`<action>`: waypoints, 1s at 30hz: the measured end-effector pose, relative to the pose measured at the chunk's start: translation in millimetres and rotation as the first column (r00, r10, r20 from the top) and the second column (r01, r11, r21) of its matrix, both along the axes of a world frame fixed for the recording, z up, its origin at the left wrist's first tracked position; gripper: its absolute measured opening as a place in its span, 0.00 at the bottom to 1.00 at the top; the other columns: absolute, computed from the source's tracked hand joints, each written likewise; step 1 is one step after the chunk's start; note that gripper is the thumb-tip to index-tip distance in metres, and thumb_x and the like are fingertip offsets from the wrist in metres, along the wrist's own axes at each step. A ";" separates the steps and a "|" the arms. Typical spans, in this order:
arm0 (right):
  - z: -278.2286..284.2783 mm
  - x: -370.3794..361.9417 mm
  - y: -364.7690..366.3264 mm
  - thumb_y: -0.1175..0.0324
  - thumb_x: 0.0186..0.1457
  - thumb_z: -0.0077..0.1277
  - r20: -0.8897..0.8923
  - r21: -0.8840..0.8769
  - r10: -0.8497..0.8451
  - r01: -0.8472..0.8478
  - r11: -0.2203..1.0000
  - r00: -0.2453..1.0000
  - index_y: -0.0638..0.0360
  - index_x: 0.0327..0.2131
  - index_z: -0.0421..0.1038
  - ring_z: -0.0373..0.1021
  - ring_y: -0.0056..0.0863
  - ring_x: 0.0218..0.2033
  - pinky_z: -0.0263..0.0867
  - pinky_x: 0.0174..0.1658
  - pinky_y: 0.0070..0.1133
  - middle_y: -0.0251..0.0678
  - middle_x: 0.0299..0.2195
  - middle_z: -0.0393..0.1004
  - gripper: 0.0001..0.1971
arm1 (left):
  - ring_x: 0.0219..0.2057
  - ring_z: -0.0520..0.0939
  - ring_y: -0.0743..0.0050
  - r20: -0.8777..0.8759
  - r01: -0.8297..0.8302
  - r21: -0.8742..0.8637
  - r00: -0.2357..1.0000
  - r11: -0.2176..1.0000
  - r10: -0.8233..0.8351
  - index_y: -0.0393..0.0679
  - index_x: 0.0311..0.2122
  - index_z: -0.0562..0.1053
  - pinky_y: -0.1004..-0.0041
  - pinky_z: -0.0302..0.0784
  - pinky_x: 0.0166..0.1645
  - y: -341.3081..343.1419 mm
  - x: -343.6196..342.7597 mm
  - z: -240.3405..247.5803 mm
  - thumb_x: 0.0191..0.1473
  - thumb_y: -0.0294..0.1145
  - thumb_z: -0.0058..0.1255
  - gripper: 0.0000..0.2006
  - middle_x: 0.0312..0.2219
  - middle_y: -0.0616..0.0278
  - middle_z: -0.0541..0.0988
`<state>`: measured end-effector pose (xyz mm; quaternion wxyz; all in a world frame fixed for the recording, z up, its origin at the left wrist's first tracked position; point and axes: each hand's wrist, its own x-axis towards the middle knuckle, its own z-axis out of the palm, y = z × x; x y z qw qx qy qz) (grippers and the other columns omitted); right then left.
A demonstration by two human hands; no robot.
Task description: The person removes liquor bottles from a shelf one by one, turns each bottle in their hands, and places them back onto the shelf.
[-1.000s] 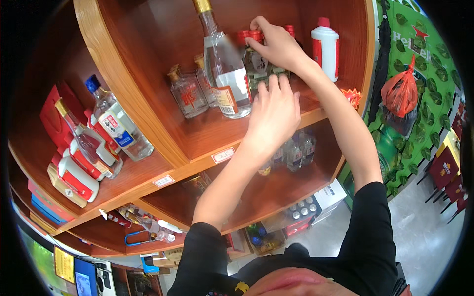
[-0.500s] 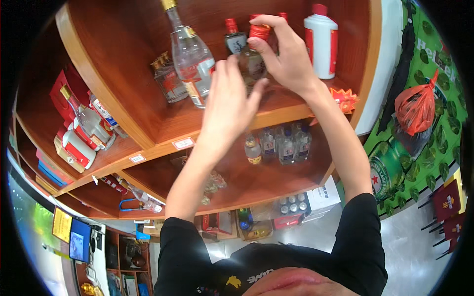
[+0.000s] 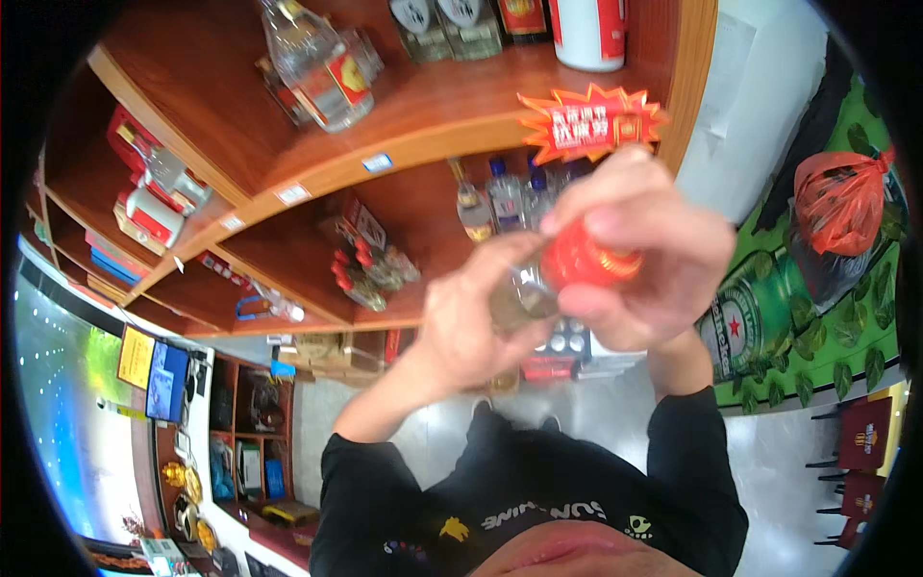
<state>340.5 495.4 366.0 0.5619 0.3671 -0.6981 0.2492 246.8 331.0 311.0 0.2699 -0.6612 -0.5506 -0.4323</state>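
Observation:
A glass bottle (image 3: pixel 525 300) with a red cap (image 3: pixel 588 258) is held up close in front of me, off the shelf, and blurred by motion. My left hand (image 3: pixel 466 313) is closed round its clear body. My right hand (image 3: pixel 659 260) grips the red cap between thumb and fingers. Behind them, on the upper shelf, stand a large clear bottle (image 3: pixel 322 72), square bottles with dark labels (image 3: pixel 460 29) and a white bottle with a red label (image 3: pixel 588 34). A red starburst sign (image 3: pixel 591 123) hangs on that shelf's edge, just above my right hand.
Several blue-capped bottles (image 3: pixel 508 197) stand on the lower shelf (image 3: pixel 423 216), partly behind my hands. To their left are small red-capped bottles (image 3: pixel 361 279). A red plastic bag (image 3: pixel 838 207) hangs by the green wall at right. Boxes (image 3: pixel 332 351) stand below the shelves.
Both hands have moved down and toward me from the upper shelf, bringing the red-capped bottle along. My left hand now wraps the bottle's body. My view has shifted lower.

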 end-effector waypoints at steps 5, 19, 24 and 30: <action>-166.2 8.4 -25.0 0.69 0.61 0.54 0.507 -0.830 0.507 0.237 0.505 0.697 0.61 0.44 0.69 0.72 0.24 0.33 0.69 0.40 0.22 0.36 0.36 0.74 0.11 | 0.51 0.78 0.47 0.799 0.217 -0.436 0.541 0.873 0.265 0.34 0.58 0.59 0.57 0.72 0.54 -5.6 69.0 -121.0 0.58 0.37 0.56 0.28 0.49 0.39 0.74; -317.0 58.4 -35.5 0.61 0.68 0.42 0.276 -0.835 0.908 0.546 0.063 0.317 0.61 0.51 0.68 0.74 0.30 0.40 0.70 0.47 0.26 0.40 0.45 0.75 0.16 | 0.35 0.85 0.54 0.787 0.521 -0.132 -0.462 0.844 0.408 0.38 0.55 0.62 0.63 0.83 0.41 -33.9 111.3 -235.3 0.69 0.48 0.33 0.23 0.42 0.46 0.79; -303.0 56.6 -29.2 0.61 0.68 0.41 0.251 -0.855 0.902 0.517 0.037 0.351 0.60 0.56 0.65 0.74 0.33 0.43 0.69 0.50 0.28 0.45 0.49 0.75 0.18 | 0.37 0.85 0.53 0.808 0.534 -0.109 -0.444 0.838 0.388 0.38 0.58 0.60 0.62 0.83 0.42 -20.2 102.7 -223.1 0.70 0.45 0.32 0.22 0.42 0.45 0.78; -298.2 60.7 -41.6 0.61 0.68 0.39 0.228 -0.884 0.887 0.466 0.016 0.401 0.57 0.65 0.55 0.70 0.37 0.53 0.65 0.57 0.32 0.49 0.53 0.72 0.24 | 0.37 0.84 0.51 0.817 0.547 -0.072 -0.448 0.834 0.364 0.38 0.59 0.60 0.60 0.83 0.43 -25.5 84.4 -213.3 0.70 0.46 0.27 0.23 0.43 0.46 0.78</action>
